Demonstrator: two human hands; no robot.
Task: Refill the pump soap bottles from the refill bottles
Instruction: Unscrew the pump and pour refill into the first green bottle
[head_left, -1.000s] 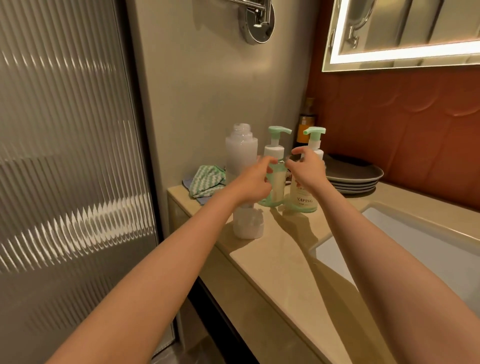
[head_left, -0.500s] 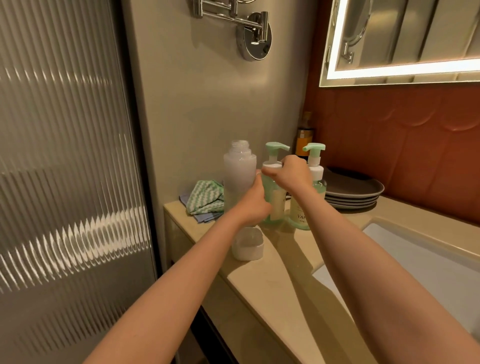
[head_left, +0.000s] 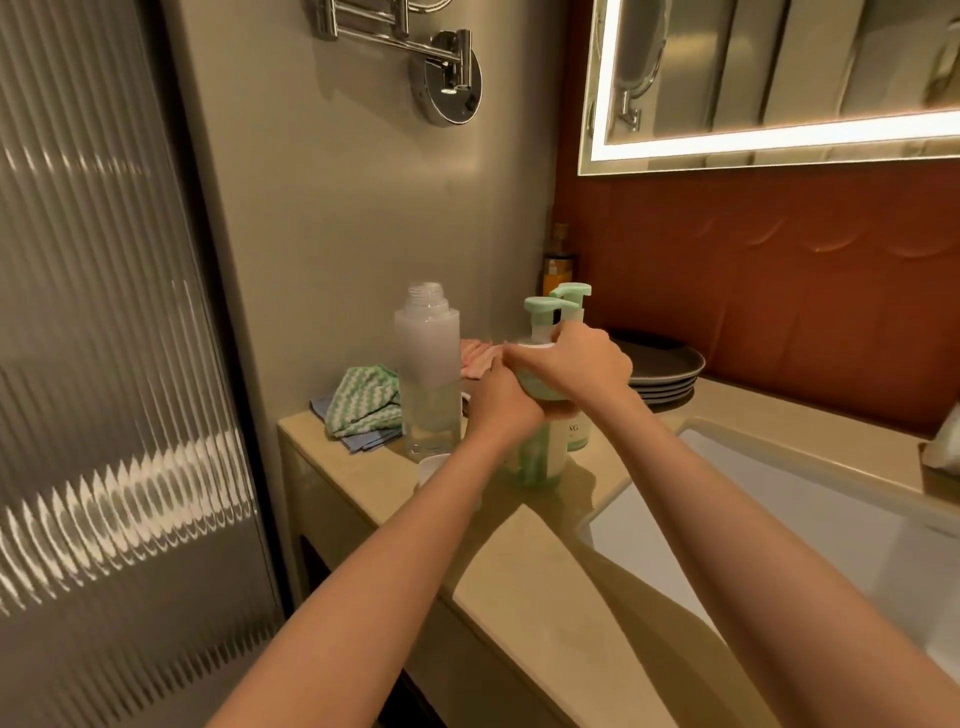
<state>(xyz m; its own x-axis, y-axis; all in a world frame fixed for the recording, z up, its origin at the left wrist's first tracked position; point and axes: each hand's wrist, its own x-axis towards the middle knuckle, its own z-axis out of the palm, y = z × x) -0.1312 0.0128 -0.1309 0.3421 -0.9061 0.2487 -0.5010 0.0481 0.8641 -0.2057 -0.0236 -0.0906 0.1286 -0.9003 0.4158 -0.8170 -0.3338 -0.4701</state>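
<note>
Head view: the left hand (head_left: 506, 400) grips the body of the near pump bottle (head_left: 543, 457) on the counter (head_left: 519, 597), left of the sink (head_left: 779, 519); the right hand (head_left: 587, 358) clasps its collar. The plastic is rigid and probably slick, so hold the body firm and twist at the collar.

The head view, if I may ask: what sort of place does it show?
Most likely a bathroom: a white sink set into a beige counter, a backlit mirror on the wall above, and a pump soap bottle standing beside the sink.
</note>
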